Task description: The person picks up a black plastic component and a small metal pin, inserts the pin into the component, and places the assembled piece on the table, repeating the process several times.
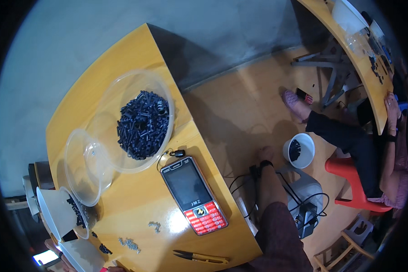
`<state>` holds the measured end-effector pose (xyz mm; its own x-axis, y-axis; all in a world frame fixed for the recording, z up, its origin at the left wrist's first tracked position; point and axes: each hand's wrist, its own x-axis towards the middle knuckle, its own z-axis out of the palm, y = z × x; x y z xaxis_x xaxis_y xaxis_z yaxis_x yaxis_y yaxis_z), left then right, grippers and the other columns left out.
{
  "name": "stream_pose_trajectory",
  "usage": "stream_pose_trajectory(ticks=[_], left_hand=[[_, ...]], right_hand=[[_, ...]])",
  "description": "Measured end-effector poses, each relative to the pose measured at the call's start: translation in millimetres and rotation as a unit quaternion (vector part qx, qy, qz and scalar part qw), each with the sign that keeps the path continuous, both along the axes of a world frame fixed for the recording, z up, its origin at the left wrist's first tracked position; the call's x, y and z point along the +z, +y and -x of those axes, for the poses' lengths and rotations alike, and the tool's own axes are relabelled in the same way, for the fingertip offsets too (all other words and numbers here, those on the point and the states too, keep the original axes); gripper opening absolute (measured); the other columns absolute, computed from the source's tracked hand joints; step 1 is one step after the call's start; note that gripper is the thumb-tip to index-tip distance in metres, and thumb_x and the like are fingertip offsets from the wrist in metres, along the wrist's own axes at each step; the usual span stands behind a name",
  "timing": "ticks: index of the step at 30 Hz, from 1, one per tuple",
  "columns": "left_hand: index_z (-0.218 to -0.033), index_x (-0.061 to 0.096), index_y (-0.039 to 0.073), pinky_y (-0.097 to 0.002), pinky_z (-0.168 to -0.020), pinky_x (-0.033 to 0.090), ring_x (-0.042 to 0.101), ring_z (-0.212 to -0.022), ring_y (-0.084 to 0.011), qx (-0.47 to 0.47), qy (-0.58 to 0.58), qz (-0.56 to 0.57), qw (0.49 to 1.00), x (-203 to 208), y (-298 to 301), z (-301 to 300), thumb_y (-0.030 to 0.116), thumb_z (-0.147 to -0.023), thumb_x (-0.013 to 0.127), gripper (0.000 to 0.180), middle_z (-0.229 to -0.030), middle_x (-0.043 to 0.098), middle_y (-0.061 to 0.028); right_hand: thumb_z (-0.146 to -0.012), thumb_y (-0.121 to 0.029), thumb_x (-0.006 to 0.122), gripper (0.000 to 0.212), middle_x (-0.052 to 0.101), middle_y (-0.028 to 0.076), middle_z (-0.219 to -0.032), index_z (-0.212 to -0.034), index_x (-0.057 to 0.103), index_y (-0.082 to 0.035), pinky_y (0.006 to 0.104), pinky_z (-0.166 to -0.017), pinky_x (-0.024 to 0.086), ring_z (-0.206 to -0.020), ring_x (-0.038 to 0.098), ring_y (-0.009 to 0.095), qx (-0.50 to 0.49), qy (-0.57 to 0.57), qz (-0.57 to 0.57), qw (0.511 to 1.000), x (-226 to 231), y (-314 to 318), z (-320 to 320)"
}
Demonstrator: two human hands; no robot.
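A sliver of a hand (115, 269) shows at the bottom edge beside something red; I cannot tell whose it is or which hand, and its fingers are mostly cut off. Near it lie black bits (105, 249) and small silver pieces (130, 245). Yellow-handled snips (201, 258) rest toward the table's near edge. A red and black keypad phone (195, 195) with a cord loop lies face up. Behind it, a clear round tub (106, 90) holds many short black tube-like pieces (143, 124). Neither of my hands shows plainly.
Clear lids or bowls (70, 149) and white containers (79, 254) stand at the left, near another hand (54, 248). A bare leg (273, 192), a white bucket (309, 149), a red stool (344, 172) and cables (299, 199) occupy the floor side. A co-worker's hand (391, 106) touches another table.
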<state>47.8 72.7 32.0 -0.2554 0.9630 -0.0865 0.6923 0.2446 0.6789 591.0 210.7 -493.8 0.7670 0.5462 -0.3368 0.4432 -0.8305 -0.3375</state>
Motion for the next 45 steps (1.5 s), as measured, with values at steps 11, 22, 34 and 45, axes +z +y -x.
stream_pose_trajectory(ticks=[11, 22, 34, 45], left_hand=[[-0.093, 0.049, 0.004, -0.028, -0.061, 0.038, 0.043, -0.063, -0.013, 0.046, 0.006, -0.02, 0.999, 0.3, 5.2, -16.7, 0.028, -0.088, 0.067, 0.03, -0.073, 0.048, -0.0047], [-0.102, 0.048, 0.005, -0.0251, -0.06, 0.038, 0.043, -0.063, -0.0102, -0.014, 0.001, -0.034, 0.999, -18.7, -21.0, 29.1, 0.018, -0.092, 0.065, 0.024, -0.08, 0.052, -0.0047], [-0.109, 0.05, 0.002, -0.0257, -0.071, 0.044, 0.05, -0.078, -0.0121, 0.026, -0.135, -0.099, 0.986, -17.4, -26.6, 16.4, 0.008, -0.087, 0.068, 0.029, -0.091, 0.052, -0.0051], [-0.086, 0.057, 0.001, -0.0256, -0.052, 0.039, 0.047, -0.058, -0.0124, -0.011, -0.041, -0.187, 0.981, -11.2, -16.4, 29.5, -0.001, -0.078, 0.07, 0.016, -0.073, 0.049, -0.0055]], right_hand=[[-0.082, -0.023, 0.063, 0.024, 0.065, 0.021, -0.1, -0.094, 0.066, -0.003, 0.0449, -0.089, 0.048, -0.1, 0.061, 0.038, 0.002, -0.027, -0.03, 0.999, -26.4, -4.5, -1.0], [-0.086, -0.029, 0.058, 0.034, 0.065, 0.019, -0.113, -0.106, 0.066, -0.002, 0.0446, -0.084, 0.052, -0.096, 0.065, 0.036, 0.231, 0.018, 0.084, 0.969, 44.3, 36.4, 29.0], [-0.086, -0.002, 0.063, 0.019, 0.064, 0.011, -0.089, -0.104, 0.061, 0.0, 0.0328, -0.062, 0.059, -0.073, 0.068, 0.024, -0.088, 0.411, -0.274, 0.865, 250.5, 50.0, 51.3], [-0.093, -0.01, 0.064, 0.022, 0.062, 0.006, -0.091, -0.113, 0.059, -0.004, 0.0274, -0.066, 0.051, -0.076, 0.061, 0.015, 0.032, 0.459, -0.5, 0.734, 437.2, -28.1, 50.3]])
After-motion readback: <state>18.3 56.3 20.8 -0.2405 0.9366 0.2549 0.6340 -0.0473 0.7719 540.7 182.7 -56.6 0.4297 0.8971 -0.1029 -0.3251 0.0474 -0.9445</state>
